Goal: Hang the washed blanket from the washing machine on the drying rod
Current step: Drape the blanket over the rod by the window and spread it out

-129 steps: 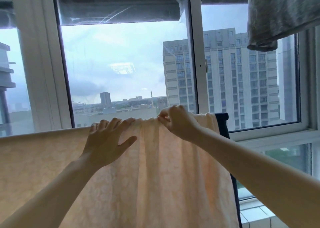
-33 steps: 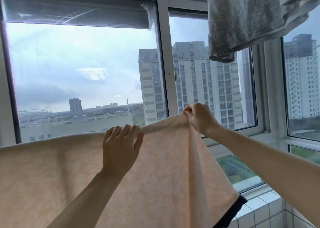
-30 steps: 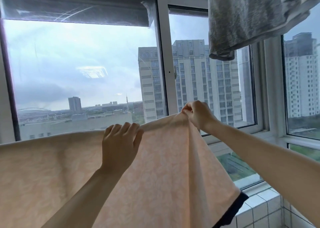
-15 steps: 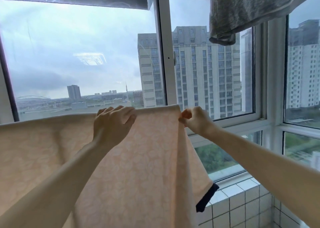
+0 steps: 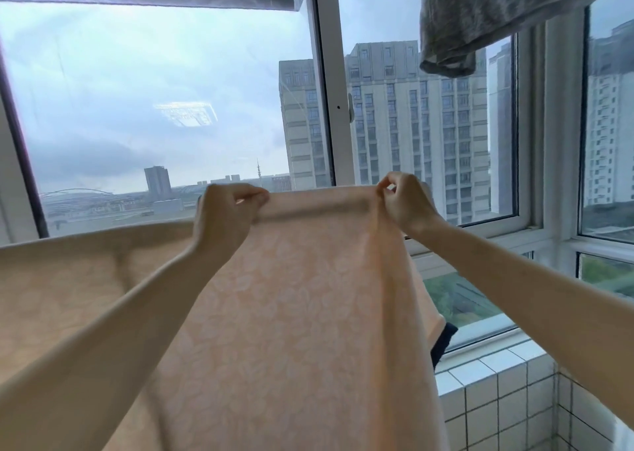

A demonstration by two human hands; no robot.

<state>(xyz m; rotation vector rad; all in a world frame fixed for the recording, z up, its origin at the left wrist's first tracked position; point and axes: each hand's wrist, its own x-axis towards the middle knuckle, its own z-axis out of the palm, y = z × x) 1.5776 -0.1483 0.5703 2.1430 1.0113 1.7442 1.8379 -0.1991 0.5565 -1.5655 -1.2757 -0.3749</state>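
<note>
Both sets of fingers are clamped on cloth. The left hand [image 5: 224, 220] pinches the top fold of the blanket [image 5: 302, 313] between thumb and curled fingers, and the right hand [image 5: 403, 203] pinches the same fold further along. Between the pinches the fold runs taut and level. Below them the blanket hangs as a soft sheet. The rod is hidden, presumably under the fold. Freshly washed, the blanket is likely heavy, limp and clinging, so it is best gripped along the top edge, hands well apart. A grey cloth [image 5: 480, 15] hangs above the right hand.
</note>
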